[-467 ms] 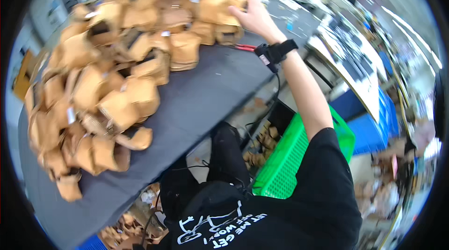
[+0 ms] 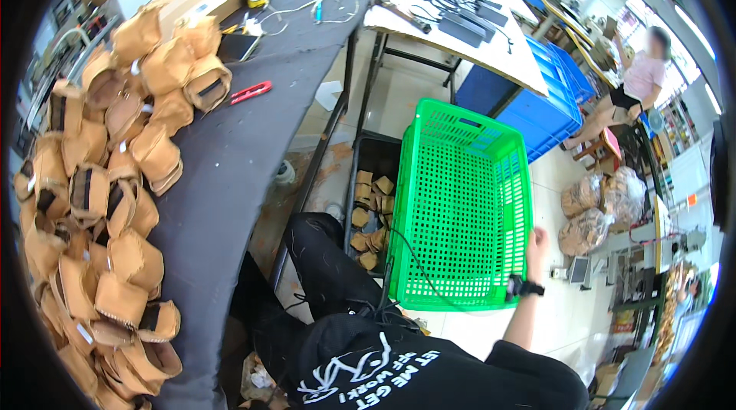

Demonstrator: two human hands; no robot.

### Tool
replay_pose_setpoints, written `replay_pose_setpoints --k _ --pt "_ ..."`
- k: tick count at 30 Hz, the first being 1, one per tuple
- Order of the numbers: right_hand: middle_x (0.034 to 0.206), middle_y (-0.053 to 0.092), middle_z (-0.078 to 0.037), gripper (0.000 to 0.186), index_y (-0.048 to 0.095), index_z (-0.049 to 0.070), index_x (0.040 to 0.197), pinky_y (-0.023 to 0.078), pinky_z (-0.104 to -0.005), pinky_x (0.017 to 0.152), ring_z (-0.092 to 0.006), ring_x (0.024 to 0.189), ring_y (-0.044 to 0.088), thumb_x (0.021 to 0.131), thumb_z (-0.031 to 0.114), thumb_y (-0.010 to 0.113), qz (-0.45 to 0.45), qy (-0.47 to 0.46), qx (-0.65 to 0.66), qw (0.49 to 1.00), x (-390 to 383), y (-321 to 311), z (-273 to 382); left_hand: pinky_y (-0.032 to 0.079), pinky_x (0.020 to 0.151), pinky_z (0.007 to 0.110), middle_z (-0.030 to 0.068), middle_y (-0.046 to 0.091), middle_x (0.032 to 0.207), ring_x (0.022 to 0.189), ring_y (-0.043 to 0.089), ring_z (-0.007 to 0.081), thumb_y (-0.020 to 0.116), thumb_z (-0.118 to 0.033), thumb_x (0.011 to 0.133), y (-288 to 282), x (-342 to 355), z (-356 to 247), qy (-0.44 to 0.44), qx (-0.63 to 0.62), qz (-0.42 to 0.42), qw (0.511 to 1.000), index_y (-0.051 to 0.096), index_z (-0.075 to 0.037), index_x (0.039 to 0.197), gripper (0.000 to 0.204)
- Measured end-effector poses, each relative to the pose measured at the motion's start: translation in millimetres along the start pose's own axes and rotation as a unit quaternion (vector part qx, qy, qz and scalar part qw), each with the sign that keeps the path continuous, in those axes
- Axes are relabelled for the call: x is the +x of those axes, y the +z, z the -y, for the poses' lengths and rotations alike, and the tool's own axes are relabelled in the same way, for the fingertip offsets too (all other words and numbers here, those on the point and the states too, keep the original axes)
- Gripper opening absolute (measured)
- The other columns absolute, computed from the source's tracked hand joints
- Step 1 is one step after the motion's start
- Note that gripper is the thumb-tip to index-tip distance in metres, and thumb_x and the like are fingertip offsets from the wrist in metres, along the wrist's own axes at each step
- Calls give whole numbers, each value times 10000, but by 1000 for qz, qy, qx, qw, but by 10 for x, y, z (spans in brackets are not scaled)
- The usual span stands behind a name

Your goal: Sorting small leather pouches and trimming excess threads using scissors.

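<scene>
My right hand (image 2: 538, 250), with a black band (image 2: 525, 286) at the wrist, is at the right rim of a green plastic basket (image 2: 523, 180). The hand is blurred and its fingers look partly curled. Whether they grip the rim or are just beside it, I cannot tell. The basket's perforated bottom is bare. My left hand is not in view. On the dark-covered table (image 2: 222, 172) to the left lies a heap of tan pouch-like pieces (image 2: 136, 260) with dark openings. Red-handled snips (image 2: 251, 92) lie beside the heap.
A dark bin (image 2: 374, 151) with tan pieces stands left of the basket. Blue crates (image 2: 529, 99) are behind it, by a white table (image 2: 475, 15) carrying black devices and cables. Filled clear bags (image 2: 586, 230) stand on the floor at right, near another person (image 2: 644, 76).
My right hand has left the heap on the table and come down to the basket's right side. The view has swung rightward, bringing the whole basket into sight.
</scene>
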State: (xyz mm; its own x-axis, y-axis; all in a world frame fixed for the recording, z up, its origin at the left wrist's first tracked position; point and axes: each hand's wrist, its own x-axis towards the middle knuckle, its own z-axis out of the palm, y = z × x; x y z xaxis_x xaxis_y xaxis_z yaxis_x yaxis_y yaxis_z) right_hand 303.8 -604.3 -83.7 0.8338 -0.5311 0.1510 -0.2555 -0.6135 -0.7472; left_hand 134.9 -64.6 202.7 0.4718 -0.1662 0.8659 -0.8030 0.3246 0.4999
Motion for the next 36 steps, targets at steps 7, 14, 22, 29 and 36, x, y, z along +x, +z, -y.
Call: replay_pose_setpoints --k 7,14,22,29,36 --pt "1347 324 -204 996 -93 230 1428 434 -502 876 -410 1104 446 778 249 662 -8 481 160 862 -1341 -219 -283 447 491 279 73 612 669 532 583 230 529 -194 865 274 -614 1660 -494 105 -50 862 591 -46 814 169" --pt "1203 452 -154 774 179 142 1391 466 -471 803 -303 1028 488 709 27 527 -263 454 300 797 -1483 277 -551 490 628 430 156 616 832 736 620 343 438 -513 872 561 -1888 2840 -561 414 199 689 569 -35 884 496" --pt "869 509 -67 240 495 89 956 421 -597 827 -208 775 498 718 117 503 25 445 325 834 -1433 151 -799 501 637 428 214 598 896 780 630 337 465 -608 801 758 -2123 3150 -555 404 318 654 597 30 924 662" --pt "970 506 -81 313 441 108 1034 537 -445 684 -231 829 560 729 59 487 16 389 378 840 -1401 562 -686 465 769 425 237 614 929 881 594 391 550 -549 746 268 -1957 2997 -695 286 165 638 649 24 902 602" --pt "973 495 -94 301 424 71 1033 589 -421 600 -233 792 590 737 43 477 10 382 371 846 -1556 708 59 460 709 408 245 634 835 804 627 347 557 -544 728 -33 -2211 2939 -730 214 97 642 656 23 813 582"
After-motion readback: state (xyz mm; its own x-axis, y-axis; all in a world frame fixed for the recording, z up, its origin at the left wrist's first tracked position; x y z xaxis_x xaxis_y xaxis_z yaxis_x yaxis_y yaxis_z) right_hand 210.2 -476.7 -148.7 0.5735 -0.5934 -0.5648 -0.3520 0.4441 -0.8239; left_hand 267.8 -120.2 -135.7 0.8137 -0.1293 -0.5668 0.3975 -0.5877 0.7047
